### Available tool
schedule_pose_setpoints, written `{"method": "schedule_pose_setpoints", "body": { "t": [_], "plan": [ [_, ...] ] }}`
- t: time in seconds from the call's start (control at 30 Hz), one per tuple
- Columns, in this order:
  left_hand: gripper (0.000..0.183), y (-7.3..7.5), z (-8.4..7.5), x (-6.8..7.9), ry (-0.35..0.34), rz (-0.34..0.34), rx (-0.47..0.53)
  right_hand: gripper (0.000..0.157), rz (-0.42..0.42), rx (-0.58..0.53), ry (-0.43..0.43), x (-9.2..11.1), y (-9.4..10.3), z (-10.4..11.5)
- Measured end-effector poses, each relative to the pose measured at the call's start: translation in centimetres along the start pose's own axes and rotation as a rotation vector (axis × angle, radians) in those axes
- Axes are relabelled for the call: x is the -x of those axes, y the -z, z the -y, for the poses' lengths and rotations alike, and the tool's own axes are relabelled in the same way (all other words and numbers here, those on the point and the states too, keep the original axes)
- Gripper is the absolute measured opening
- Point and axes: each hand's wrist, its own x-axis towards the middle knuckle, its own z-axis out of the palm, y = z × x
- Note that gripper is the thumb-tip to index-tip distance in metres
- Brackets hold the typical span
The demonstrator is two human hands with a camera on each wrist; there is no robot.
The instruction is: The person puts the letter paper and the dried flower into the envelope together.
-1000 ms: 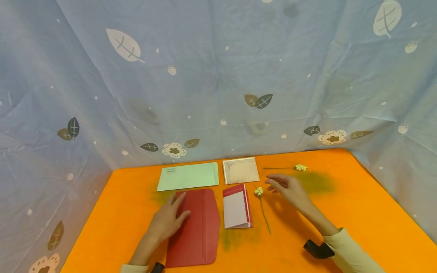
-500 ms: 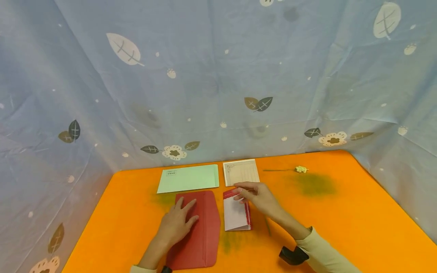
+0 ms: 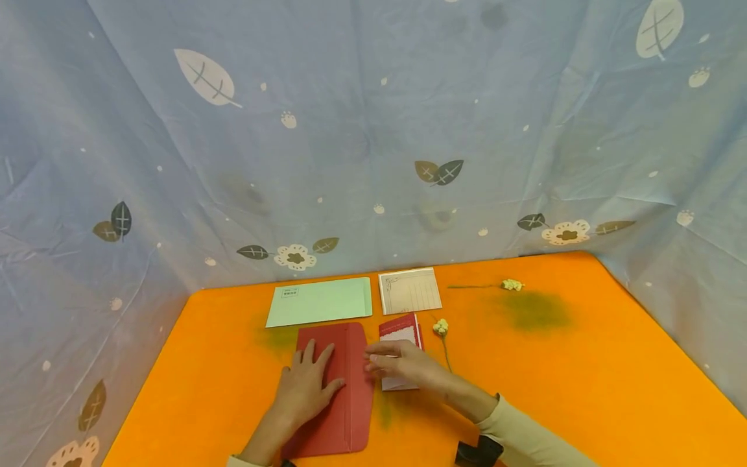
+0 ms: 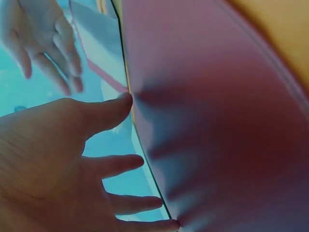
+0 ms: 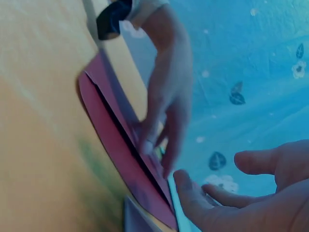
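A red envelope (image 3: pixel 323 438) lies on the orange table, its flap side to the right. My left hand (image 3: pixel 305 391) rests on it with spread fingers; the left wrist view shows the fingertips touching its red surface. Just right of the flap, my right hand (image 3: pixel 404 364) hovers over a folded red-and-white card (image 3: pixel 400 324), covering part of it. The fingers of that hand are loosely bent, and nothing shows between them in the right wrist view. A small pale-yellow flower (image 3: pixel 441 328) on a green stem lies right of the card, its lower stem hidden by my right forearm.
A mint-green envelope (image 3: pixel 320 302) lies behind the red one. Beside it is a cream lined card (image 3: pixel 411 290). Another yellow flower (image 3: pixel 512 285) lies farther right with its stem pointing left. A blue leaf-patterned cloth (image 3: pixel 373 130) hangs around the table (image 3: pixel 560 389).
My right hand has moved left from beside the nearer flower, across the folded card, to the red envelope's flap edge. My left hand has shifted slightly right on the envelope, its fingers spreading.
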Motion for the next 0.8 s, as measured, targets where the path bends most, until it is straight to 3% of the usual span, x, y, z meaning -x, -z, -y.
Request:
{"method": "schedule_pose_setpoints", "body": {
  "t": [0.23, 0.33, 0.53, 0.8],
  "plan": [
    [0.068, -0.5, -0.5, -0.1, 0.003, -0.014, -0.013, 0.050, 0.032, -0.159, -0.067, -1.3, -2.2, -1.8],
    [0.070, -0.5, -0.7, 0.0, 0.019, -0.020, -0.018, 0.048, 0.033, -0.178, -0.067, -1.8, -2.9, -2.4],
    [0.080, -0.5, -1.0, 0.0, 0.058, -0.009, -0.043, 0.045, 0.034, -0.222, -0.075, -2.5, -2.9, -2.9],
    [0.082, -1.0, -1.3, 0.1, 0.017, 0.021, -0.056, 0.042, 0.039, -0.235, -0.083, -2.6, -2.9, -3.4]
  ]
}}
